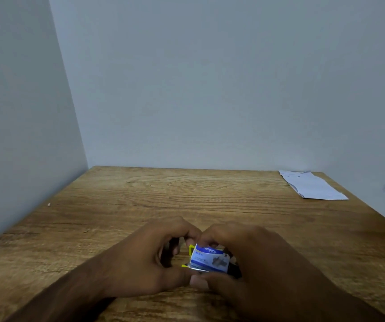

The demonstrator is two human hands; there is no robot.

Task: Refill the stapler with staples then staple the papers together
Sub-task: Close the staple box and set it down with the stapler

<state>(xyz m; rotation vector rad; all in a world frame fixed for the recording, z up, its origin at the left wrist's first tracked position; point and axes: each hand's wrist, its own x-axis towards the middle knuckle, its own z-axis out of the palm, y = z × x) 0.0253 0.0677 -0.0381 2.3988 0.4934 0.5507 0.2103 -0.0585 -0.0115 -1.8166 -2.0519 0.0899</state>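
Both hands, left hand (149,259) and right hand (256,259), pinch the small blue-and-white cardboard staple box (210,257), well short of the white folded papers (312,185); best slide its tray out level, gently.

A single view is given, taken from a camera worn on the head. The scene is looked at forward and slightly downward, over the wooden bench (140,201) toward the room corner where two plain walls meet. The wide angle is shown by the spreading bench edges. The near bench edge is cut off at the bottom, where the hands (210,261) are seen close up.
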